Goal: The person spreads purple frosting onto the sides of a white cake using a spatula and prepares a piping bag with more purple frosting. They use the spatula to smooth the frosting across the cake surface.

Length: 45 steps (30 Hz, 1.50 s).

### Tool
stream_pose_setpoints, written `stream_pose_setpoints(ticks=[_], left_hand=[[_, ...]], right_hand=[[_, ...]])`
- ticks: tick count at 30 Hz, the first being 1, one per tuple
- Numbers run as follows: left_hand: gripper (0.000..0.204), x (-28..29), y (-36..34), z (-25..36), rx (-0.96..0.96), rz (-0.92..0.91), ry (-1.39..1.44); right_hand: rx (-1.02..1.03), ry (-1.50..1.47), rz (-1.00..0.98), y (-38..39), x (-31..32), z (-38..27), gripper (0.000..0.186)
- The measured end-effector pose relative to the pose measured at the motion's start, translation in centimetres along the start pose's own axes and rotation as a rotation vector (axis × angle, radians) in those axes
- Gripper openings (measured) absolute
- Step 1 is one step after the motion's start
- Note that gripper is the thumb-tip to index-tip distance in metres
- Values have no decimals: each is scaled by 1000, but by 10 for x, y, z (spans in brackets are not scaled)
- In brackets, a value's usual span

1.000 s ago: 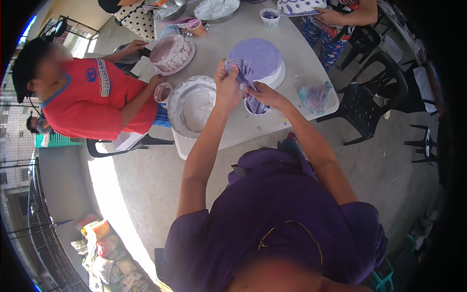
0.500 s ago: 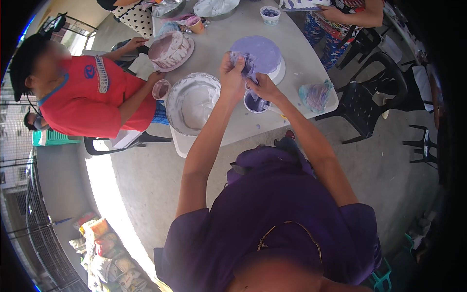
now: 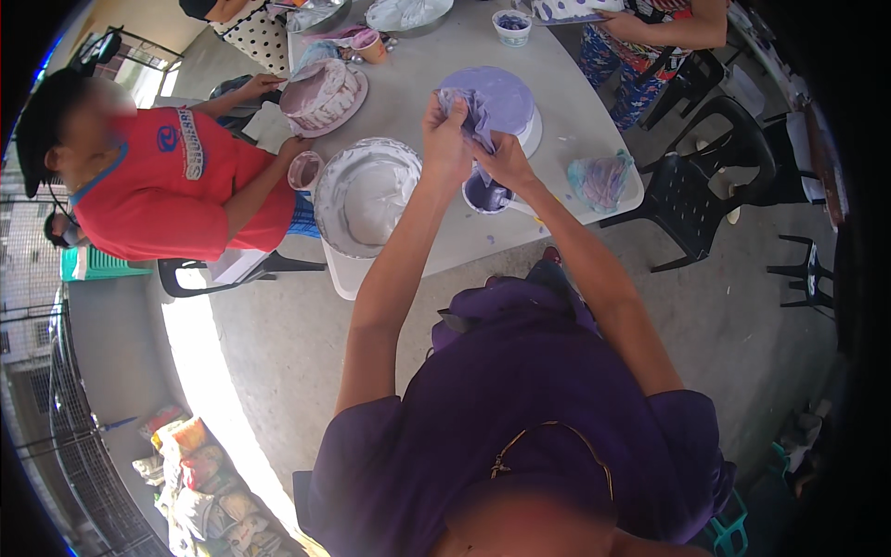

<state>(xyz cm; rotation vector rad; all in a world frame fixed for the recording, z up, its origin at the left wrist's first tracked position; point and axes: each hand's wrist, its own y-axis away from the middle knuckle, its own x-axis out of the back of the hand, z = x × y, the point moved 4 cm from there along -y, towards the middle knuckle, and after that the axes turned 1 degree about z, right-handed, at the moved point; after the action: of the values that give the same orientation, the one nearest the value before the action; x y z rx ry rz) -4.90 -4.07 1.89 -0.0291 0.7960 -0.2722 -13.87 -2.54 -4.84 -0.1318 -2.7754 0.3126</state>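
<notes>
My left hand (image 3: 447, 139) is closed round a crumpled, purple-smeared bag (image 3: 469, 111), up in front of a round lavender-frosted cake (image 3: 501, 91) on a white base. Just right of it, my right hand (image 3: 507, 167) pinches the lower part of the same bag; its fingertips are partly hidden. Below both hands stands a tub (image 3: 483, 197) of purple frosting with a light utensil (image 3: 522, 209) across its rim. A wide bowl (image 3: 329, 186) of white cream is at their left. A plastic bag (image 3: 599, 181) with pastel smears lies on the table's right corner.
A co-worker in red (image 3: 186, 195) stands left, beside a pink cake (image 3: 311, 97) and small cup (image 3: 304, 170). Others work at the table's (image 3: 575, 84) far end. Black chairs (image 3: 687, 213) stand right; filled sacks (image 3: 195, 473) lie on the floor at lower left.
My hands have risen a little from where they were a second ago, with the bag bunched higher against the cake, and more of the purple tub shows below them.
</notes>
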Motion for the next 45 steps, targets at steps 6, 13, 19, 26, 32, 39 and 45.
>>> stream_pose_setpoints(ticks=[6, 13, 19, 26, 32, 39, 45], left_hand=[[2, 3, -4, -1, 7, -22, -17], [5, 2, -2, -4, -11, -14, -54], [6, -5, 2, -7, -4, -18, -100], [2, -13, 8, -2, 43, 6, -175], [2, -12, 15, 12, -43, -31, -181], [2, -7, 12, 0, 17, -40, -153], [6, -2, 10, -3, 47, 1, -171]], right_hand=[[34, -112, 76, 0, -1, 1, 22], [28, -15, 63, 7, 7, -13, 20], [-51, -11, 15, 10, 10, -10, 23], [-100, 1, -171, 12, 12, -7, 38], [-180, -139, -354, 27, 44, -7, 63], [1, -200, -317, 20, 39, -36, 51], [-101, -355, -310, 12, 28, -34, 31]])
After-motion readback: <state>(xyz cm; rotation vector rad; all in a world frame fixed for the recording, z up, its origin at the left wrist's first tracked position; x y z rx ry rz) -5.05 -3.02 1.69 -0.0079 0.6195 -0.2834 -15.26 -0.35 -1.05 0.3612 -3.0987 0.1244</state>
